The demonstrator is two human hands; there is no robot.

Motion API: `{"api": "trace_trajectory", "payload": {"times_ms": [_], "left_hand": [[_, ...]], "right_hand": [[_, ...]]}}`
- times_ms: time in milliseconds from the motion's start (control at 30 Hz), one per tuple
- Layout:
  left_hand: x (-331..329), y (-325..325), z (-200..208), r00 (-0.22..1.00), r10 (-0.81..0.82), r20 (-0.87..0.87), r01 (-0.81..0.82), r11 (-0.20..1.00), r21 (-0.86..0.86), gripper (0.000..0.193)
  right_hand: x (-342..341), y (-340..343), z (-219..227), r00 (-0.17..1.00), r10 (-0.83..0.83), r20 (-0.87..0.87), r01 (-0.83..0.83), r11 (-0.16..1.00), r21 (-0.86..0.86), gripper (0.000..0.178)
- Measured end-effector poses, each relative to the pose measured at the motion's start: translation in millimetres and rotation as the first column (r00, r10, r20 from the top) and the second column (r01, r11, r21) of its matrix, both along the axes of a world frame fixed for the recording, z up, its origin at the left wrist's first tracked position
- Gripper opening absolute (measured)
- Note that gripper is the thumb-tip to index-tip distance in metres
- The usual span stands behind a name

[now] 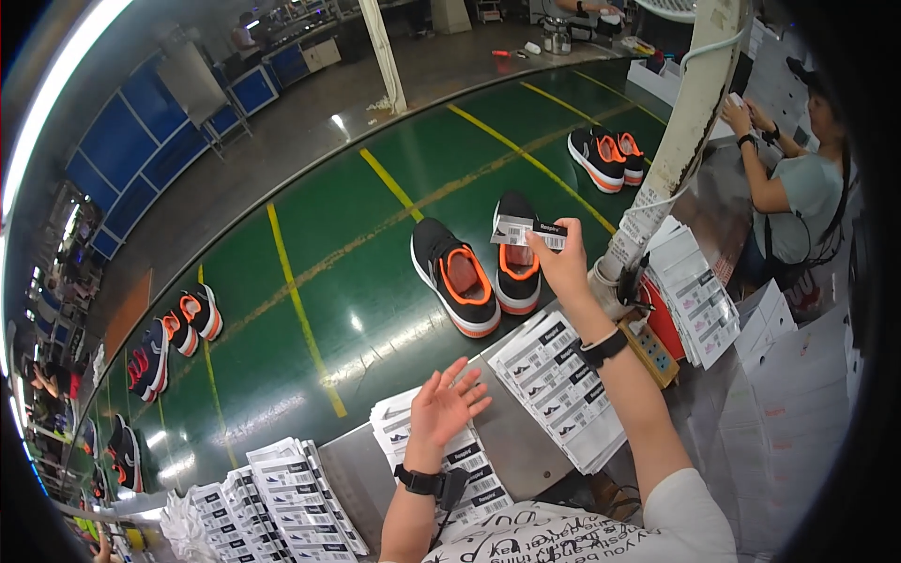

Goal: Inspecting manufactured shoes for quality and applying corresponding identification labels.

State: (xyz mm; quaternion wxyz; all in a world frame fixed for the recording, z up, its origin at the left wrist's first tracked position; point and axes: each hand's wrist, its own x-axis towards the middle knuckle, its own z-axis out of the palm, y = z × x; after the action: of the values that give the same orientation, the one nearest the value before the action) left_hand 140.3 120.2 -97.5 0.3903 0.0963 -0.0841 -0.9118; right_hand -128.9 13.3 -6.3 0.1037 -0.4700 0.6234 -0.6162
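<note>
Between the thumb and fingers of my right hand point(561, 263) is a printed label point(511, 231), white with a black end. It hangs over the right shoe point(518, 291) of a black and orange pair on the green conveyor belt point(328, 253) and hides part of it. The left shoe point(452, 278) of that pair stands beside it, toe pointing away from me. My left hand point(449, 403) is palm up with its fingers spread, holding nothing. Below it lies a stack of label sheets point(474, 477). Another stack of label sheets point(561, 389) lies under my right forearm.
More shoes stand on the belt at left point(194, 314) and far right point(605, 159). A white post point(668, 141) rises right of my right hand, near a power strip point(649, 349). Several label stacks point(300, 497) line the metal edge. A co-worker point(798, 188) is at right.
</note>
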Motion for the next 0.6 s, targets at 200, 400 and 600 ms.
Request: {"api": "trace_trajectory", "payload": {"times_ms": [200,400,600], "left_hand": [[11.9,-2.7,-13.5,1.0,-0.009,-0.008,0.009,1.0,0.025,0.05],[7.3,-2.2,-16.6,1.0,-0.02,-0.012,0.02,0.999,0.027,0.048],[8.1,-0.1,-14.0,1.0,0.004,0.006,-0.005,0.999,0.04,0.05]], "right_hand": [[-9.2,-52.6,-53.5,0.989,-0.117,0.086,0.095,0.97,0.223,0.085],[-17.7,-43.1,-57.7,0.901,0.121,0.416,-0.313,0.845,0.434,0.11],[-10.8,-59.0,-62.2,0.738,0.267,0.62,-0.557,0.759,0.336,0.117]]}}
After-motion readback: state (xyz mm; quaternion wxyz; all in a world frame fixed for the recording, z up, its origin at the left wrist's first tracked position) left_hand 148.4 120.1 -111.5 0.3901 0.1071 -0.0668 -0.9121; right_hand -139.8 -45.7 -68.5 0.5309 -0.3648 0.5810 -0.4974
